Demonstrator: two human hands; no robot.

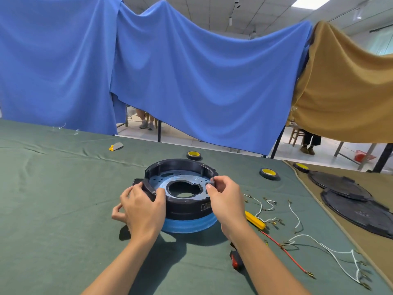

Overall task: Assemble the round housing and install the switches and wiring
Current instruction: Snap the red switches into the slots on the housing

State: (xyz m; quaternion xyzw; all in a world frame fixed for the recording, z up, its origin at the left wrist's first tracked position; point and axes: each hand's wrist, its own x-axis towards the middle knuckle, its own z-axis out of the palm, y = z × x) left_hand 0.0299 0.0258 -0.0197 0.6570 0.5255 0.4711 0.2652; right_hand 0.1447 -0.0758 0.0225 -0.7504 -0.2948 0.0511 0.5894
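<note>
A round black housing [180, 165] with a blue inner plate and a blue base ring stands on the green cloth in the middle. My left hand [141, 206] grips its left rim segment, thumb on the inside. My right hand [224, 193] pinches a small dark switch [209, 184] against the right rim. White wires [295, 216] with brass terminals lie to the right. A red wire [285, 251] lies nearer me. A red rocker switch [235, 260] rests beside my right forearm.
A yellow tool [255, 220] lies right of the housing. Tape rolls [194, 155] [269, 173] sit behind it. Two black round covers [348, 201] rest on the tan cloth at right. A small yellow-grey piece [116, 146] lies far left. Blue and tan drapes hang behind the table.
</note>
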